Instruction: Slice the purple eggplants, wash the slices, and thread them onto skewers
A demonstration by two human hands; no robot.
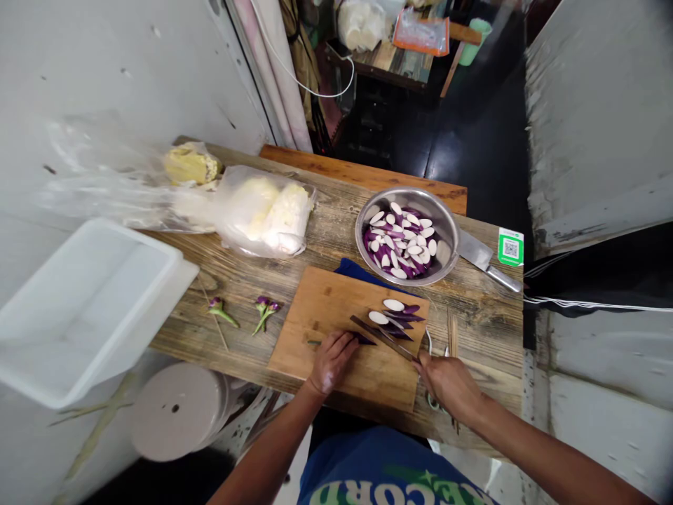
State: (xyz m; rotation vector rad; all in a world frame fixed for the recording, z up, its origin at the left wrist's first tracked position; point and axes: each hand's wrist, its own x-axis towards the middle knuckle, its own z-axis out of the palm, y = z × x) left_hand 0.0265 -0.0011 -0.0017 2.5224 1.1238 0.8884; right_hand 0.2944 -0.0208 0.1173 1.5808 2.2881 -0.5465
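Note:
My left hand (332,359) rests on the wooden cutting board (315,351), fingers curled down on the purple end of an eggplant (364,339). My right hand (446,382) grips the handle of a knife (381,335), whose blade lies slanted across the board against the eggplant. Cut slices (393,313), white with purple skin, lie just beyond the blade. A steel bowl (451,231) behind the board holds several more slices.
A cleaver (481,256) lies right of the bowl, near a green QR tag (510,247). Bagged food (266,210) sits at the back left, two eggplant stems (245,312) on the wooden table, and a white plastic tub (84,301) at left.

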